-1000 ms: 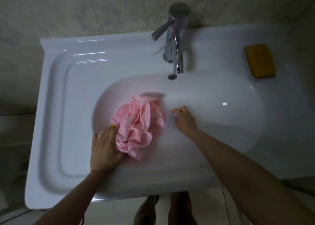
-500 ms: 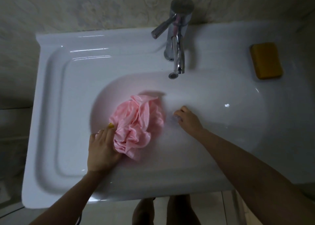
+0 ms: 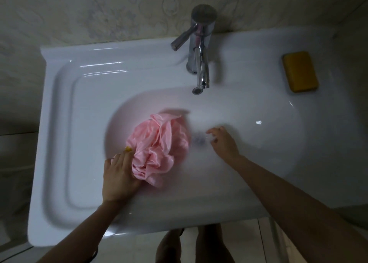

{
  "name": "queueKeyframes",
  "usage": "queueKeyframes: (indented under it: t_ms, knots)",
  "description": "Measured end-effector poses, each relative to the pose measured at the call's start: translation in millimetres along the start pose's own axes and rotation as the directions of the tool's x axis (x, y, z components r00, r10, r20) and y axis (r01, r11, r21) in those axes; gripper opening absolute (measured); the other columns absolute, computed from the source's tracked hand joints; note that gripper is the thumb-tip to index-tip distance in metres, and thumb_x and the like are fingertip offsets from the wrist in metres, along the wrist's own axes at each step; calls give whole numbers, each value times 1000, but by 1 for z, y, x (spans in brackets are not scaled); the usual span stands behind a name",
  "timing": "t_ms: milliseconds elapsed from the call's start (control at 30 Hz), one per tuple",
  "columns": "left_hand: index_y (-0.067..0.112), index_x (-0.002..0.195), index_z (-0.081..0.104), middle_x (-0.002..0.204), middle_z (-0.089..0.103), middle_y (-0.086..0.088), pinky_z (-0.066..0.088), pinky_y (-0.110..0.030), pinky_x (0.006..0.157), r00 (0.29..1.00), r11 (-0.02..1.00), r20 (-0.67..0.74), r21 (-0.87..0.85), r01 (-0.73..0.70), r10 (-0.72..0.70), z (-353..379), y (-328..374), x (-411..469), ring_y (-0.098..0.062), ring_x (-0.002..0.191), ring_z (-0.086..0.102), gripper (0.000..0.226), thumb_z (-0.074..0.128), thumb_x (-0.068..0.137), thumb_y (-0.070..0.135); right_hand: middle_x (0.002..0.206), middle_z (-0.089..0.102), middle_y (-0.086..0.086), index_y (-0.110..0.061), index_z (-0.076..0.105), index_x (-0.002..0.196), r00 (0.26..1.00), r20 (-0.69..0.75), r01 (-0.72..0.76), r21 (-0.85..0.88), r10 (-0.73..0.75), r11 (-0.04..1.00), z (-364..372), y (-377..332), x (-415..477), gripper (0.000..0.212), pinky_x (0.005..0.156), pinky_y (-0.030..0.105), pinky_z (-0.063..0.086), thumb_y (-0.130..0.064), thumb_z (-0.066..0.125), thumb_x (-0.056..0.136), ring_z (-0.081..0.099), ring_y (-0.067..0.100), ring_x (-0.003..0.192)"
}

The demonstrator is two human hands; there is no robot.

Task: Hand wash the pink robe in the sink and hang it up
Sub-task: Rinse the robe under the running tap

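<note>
Pink robe (image 3: 159, 149) lay bunched in sink (image 3: 79, 123) basin, just left of drain (image 3: 199, 140). Left hand (image 3: 120, 176) pressed its near-left side, fingers flat. Right hand (image 3: 224, 142) loose, empty. Likely soft, slippery, heavy once soaked; gather the whole bunch.

Head camera looks steeply down, close over the sink (image 3: 65, 123).
</note>
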State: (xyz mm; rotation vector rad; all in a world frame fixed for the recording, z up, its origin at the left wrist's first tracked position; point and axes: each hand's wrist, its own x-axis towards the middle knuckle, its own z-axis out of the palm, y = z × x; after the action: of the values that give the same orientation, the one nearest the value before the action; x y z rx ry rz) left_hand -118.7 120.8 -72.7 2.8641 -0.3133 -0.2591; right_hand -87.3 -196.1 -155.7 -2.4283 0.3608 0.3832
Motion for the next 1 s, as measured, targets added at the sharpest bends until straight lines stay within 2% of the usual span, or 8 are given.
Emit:
queueKeyframes:
  t_ms: [100,200,300,433,700,833,933,1000]
  knots:
    - [2,111,59,107,64,-18,34,-39,78,1000,1000,9,1,7,-7,-1,0,0,-37,91,61,72,48,70,60,106,57,9,-19,65,106,989,-110,-95,14,96,995,-12,7,-15,32,81,40,50,-4,62,77,58,31,95]
    - [2,110,59,105,65,-18,34,-39,77,1000,1000,15,-1,10,-10,-2,0,0,-36,90,61,73,47,69,61,109,57,12,-16,65,108,990,-93,-103,31,105,994,-31,2,-20,29,86,40,48,-10,67,80,58,33,98]
    - [3,108,59,102,65,-17,37,-40,75,1000,1000,17,-4,9,-9,-3,1,0,-36,87,61,71,48,68,60,112,59,10,-15,65,109,992,-107,-50,137,65,989,-61,-27,-19,26,80,29,47,-11,67,83,59,21,88]
    - [4,107,58,100,66,-16,40,-41,76,1000,1000,26,-14,11,-11,-6,3,1,-36,87,62,71,48,66,62,105,63,2,-17,65,105,971,-236,120,325,-42,938,-105,-87,-22,22,71,14,44,-7,65,85,58,11,79]
    - [7,109,58,100,65,-13,39,-42,75,995,1000,101,16,13,-14,-4,0,2,-35,88,61,75,48,64,67,95,63,-1,-17,62,101,941,-335,211,454,-54,865,-161,-165,-14,19,68,19,47,-7,61,84,58,10,75]
    - [9,108,57,97,65,-11,37,-41,73,992,999,123,31,9,-13,-1,-3,2,-35,86,60,72,50,65,65,80,57,2,-22,45,79,985,-173,125,660,-11,741,-180,-201,-3,21,65,34,49,-8,61,81,55,15,67]
    - [8,109,57,97,64,-11,36,-40,73,992,999,124,37,2,-7,-1,-3,2,-34,85,60,74,50,64,67,75,52,4,-17,46,79,999,-18,45,776,-50,629,-185,-220,3,23,63,30,47,1,59,85,52,10,56]
    - [8,109,58,97,64,-11,35,-40,73,993,999,119,35,-3,-1,-1,-2,1,-34,85,61,75,50,64,67,77,55,3,-17,49,81,997,26,24,790,-73,612,-185,-227,5,19,65,30,50,-3,61,87,57,12,62]
